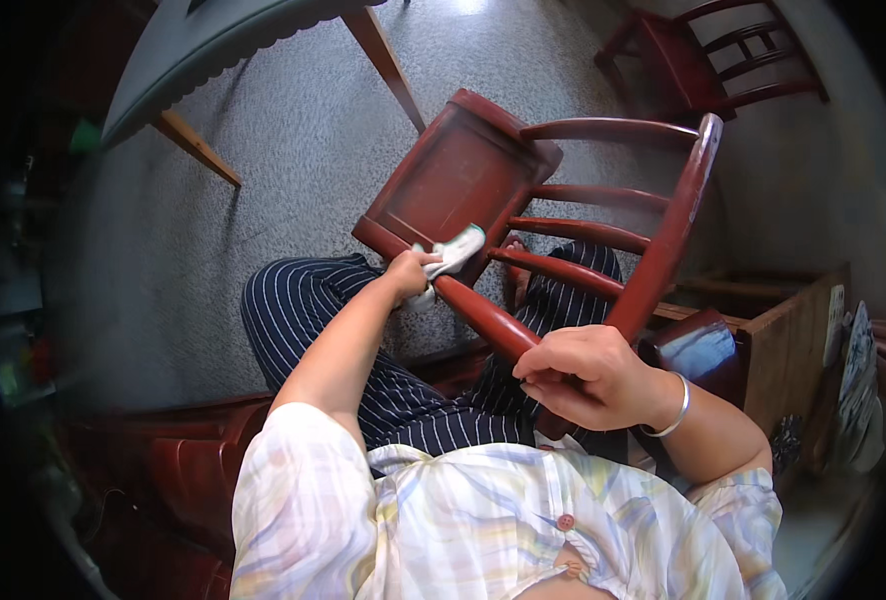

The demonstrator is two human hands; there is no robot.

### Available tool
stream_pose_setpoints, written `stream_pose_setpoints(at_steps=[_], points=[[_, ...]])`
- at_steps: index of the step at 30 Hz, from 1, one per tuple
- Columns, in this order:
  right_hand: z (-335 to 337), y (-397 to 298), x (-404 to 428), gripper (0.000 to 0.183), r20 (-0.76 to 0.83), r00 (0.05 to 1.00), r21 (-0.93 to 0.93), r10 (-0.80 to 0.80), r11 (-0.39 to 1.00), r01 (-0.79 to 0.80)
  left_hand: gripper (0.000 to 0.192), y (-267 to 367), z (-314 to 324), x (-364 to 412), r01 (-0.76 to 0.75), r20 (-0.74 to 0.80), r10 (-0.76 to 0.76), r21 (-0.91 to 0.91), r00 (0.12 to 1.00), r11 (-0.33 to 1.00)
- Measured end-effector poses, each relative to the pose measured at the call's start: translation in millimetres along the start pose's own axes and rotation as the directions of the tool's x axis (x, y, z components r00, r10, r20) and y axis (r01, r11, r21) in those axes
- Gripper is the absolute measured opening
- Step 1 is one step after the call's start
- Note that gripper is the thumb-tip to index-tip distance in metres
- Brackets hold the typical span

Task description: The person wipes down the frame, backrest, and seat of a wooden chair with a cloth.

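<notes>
A dark red wooden chair [454, 176] is tilted in front of my lap, its slatted back towards me and its seat beyond. My left hand [409, 274] grips a white cloth [454, 251] with a green edge, pressed against the near back post [480, 315] where it meets the seat. Around the corner of the chair back, nearest my body, my right hand [593, 375] is curled; a silver bangle circles that wrist. The right hand's palm side and part of the frame beneath it are hidden.
Another red wooden chair [675, 64] stands at the far right by the wall. At upper left is a table with a scalloped cover [225, 52] and wooden legs [199, 146]. An open wooden box [788, 360] sits on my right. Red wooden seating [188, 465] lies beneath and beside me.
</notes>
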State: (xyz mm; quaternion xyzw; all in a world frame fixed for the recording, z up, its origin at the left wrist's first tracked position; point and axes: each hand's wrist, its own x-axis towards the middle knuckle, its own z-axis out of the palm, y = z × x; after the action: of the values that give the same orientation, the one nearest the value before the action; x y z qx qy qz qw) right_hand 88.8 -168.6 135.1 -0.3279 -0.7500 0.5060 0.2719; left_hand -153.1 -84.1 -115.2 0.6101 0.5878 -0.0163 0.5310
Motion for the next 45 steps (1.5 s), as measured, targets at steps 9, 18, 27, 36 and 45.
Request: stream_pose_setpoints(at_steps=[9, 18, 27, 36, 45], points=[[10, 7, -11, 0.015, 0.005, 0.996, -0.073, -0.093, 0.993, 0.093, 0.036, 146, -29, -110, -0.354, 0.354, 0.328, 0.009, 0.876, 0.935], [-13, -6, -18, 0.008, -0.344, 0.912, 0.068, -0.225, 0.963, 0.263, 0.029, 145, 6, -117, -0.539, -0.037, 0.537, -0.074, 0.843, 0.839], [-34, 9, -18, 0.024, -0.625, 0.765, 0.571, 0.157, 0.760, 0.311, 0.028, 127, 20, -114, -0.439, -0.137, 0.473, 0.219, 0.870, 0.871], [-12, -12, -14, 0.058, -0.087, 0.981, -0.338, -0.172, 0.932, 0.133, 0.062, 168, 35, -198, -0.698, -0.160, 0.685, -0.278, 0.711, 0.660], [-8, -30, -41, 0.055, 0.134, 0.985, -0.752, 0.106, 0.658, 0.032, 0.028, 117, 5, -163, -0.200, -0.100, 0.261, -0.898, 0.960, 0.392]])
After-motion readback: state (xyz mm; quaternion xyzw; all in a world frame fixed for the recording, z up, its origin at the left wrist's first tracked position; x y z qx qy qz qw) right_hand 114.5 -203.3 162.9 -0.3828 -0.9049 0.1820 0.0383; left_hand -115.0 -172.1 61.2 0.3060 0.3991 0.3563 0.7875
